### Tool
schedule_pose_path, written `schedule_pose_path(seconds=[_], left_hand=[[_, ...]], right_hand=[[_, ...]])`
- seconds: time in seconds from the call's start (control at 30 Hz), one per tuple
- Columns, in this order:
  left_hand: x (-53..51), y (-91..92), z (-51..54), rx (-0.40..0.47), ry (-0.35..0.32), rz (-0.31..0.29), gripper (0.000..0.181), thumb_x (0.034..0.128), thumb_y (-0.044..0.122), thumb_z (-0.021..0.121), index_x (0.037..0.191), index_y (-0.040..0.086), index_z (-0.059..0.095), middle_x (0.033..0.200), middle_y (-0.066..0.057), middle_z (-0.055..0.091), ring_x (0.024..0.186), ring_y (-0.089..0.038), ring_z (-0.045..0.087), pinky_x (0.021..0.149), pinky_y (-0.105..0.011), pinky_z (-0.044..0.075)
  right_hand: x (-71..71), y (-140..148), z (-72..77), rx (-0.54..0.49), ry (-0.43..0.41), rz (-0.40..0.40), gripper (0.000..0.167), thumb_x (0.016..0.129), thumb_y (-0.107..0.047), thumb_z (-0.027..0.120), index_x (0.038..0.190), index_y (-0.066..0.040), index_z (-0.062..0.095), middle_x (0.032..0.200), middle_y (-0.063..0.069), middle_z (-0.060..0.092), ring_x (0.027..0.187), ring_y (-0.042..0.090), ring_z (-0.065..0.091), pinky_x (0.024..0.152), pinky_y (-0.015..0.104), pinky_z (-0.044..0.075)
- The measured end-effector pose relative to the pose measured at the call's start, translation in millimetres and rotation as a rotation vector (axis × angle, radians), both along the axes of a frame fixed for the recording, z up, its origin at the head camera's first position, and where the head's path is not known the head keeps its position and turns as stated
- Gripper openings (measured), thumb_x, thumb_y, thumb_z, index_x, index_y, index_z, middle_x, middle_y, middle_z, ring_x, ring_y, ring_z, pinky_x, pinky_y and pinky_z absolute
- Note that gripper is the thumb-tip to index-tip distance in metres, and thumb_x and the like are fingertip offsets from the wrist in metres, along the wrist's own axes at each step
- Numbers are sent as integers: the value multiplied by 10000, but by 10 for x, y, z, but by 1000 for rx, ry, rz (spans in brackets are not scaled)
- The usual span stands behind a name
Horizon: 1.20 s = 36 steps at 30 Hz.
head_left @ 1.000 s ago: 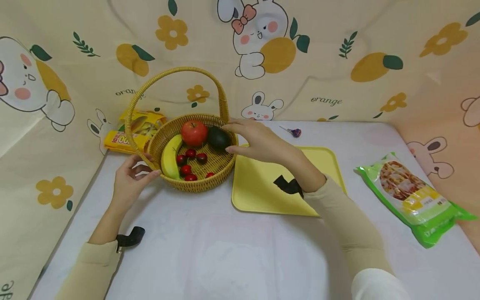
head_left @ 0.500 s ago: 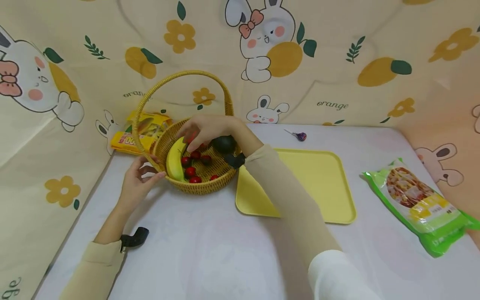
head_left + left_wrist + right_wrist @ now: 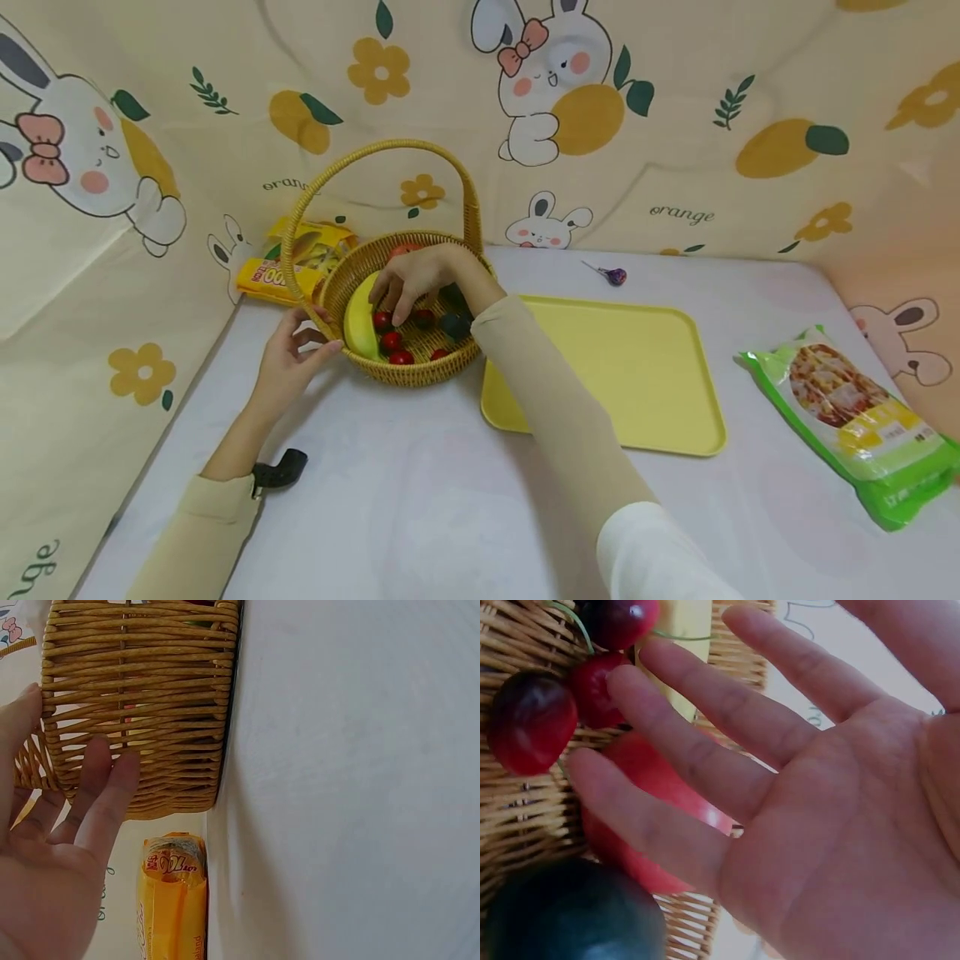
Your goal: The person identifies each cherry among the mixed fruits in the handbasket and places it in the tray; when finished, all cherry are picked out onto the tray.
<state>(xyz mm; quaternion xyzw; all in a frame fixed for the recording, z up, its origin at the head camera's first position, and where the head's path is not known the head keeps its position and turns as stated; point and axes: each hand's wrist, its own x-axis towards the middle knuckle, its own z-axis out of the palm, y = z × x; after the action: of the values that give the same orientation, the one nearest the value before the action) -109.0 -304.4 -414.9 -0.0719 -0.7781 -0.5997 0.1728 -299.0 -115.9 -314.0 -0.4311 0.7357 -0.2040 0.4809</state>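
Note:
The round wicker basket [image 3: 408,375] stands with its tall handle upright. My left hand [image 3: 288,358] holds its left side near the handle's foot; in the left wrist view, fingers of this hand [image 3: 56,885] rest against the woven wall [image 3: 150,697]. Inside the basket, my right hand [image 3: 423,273] reaches down over the cherries [image 3: 391,342], beside the banana [image 3: 360,321]. The right wrist view shows this hand [image 3: 795,795] with spread fingers over the red apple [image 3: 641,765], fingertips by several cherries [image 3: 532,724]; nothing is visibly gripped. A dark green fruit [image 3: 577,915] lies below the fingers.
A yellow tray [image 3: 637,367] lies right of the basket, partly under the right sleeve. Behind it is a lollipop [image 3: 615,276]. A green food packet [image 3: 862,417] lies far right; a yellow packet [image 3: 266,281] sits behind the basket's left side, by the patterned cloth wall.
My right hand has moved left from the basket's right rim, then lower among the fruit. My left hand keeps its hold on the basket. The head view has shifted slightly.

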Motion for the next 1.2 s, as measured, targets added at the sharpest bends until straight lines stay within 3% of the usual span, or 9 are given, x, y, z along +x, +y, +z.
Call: schedule_pose_path(seconds=[0.13, 0.27, 0.47, 0.73, 0.8, 1.03, 1.2], left_hand=[[-15, 17, -7, 19, 8, -18, 476, 886, -166, 631, 1300, -147, 397, 1255, -258, 435, 895, -114, 602, 699, -164, 559], [-12, 35, -17, 19, 0, -23, 476, 885, -165, 633, 1302, -139, 405, 1257, -254, 441, 890, -120, 609, 695, -173, 562], [17, 33, -14, -18, -17, -8, 478, 892, -126, 656, 1301, -123, 410, 1251, -178, 467, 904, -91, 603, 716, -172, 561], [30, 15, 1, -32, -11, 0, 460, 893, -114, 662, 1283, -116, 418, 1226, -150, 481, 902, -100, 608, 725, -176, 566], [27, 9, 1, -30, -10, 2, 449, 892, -119, 662, 1275, -107, 428, 1223, -155, 481, 901, -97, 609, 726, -178, 566], [20, -5, 5, -32, -6, 16, 434, 898, -121, 652, 1273, -102, 436, 1218, -124, 487, 911, -127, 605, 734, -173, 563], [23, 1, 8, -32, -8, 13, 436, 901, -125, 643, 1283, -108, 432, 1222, -128, 484, 914, -138, 600, 735, -171, 561]], right_hand=[[-2, -9, -80, -88, -24, 4, 576, 903, -58, 725, 1431, -25, 498, 1393, 207, 544, 1212, 241, 571, 1036, 436, 467], [4, -44, -168, -114, -47, -1, 467, 899, -32, 719, 1345, -15, 581, 1344, 221, 569, 1127, 230, 591, 970, 405, 499], [10, -90, -258, -134, -32, 31, 384, 890, 16, 705, 1268, -23, 648, 1296, 176, 600, 1179, 245, 557, 855, 267, 525], [-19, -128, -378, -170, -126, 33, 387, 846, 140, 698, 1215, 38, 648, 1189, 192, 614, 1101, 274, 561, 852, 270, 533], [-16, -138, -398, -167, -110, 52, 368, 837, 139, 707, 1187, 33, 662, 1139, 174, 620, 1050, 252, 564, 835, 264, 531], [57, -202, -420, -123, 69, 195, 291, 809, 118, 741, 1074, 2, 715, 981, 75, 647, 893, 138, 567, 792, 238, 514], [119, -239, -428, -58, 143, 219, 218, 808, 77, 767, 994, -28, 726, 938, 32, 647, 872, 125, 560, 770, 241, 519]])
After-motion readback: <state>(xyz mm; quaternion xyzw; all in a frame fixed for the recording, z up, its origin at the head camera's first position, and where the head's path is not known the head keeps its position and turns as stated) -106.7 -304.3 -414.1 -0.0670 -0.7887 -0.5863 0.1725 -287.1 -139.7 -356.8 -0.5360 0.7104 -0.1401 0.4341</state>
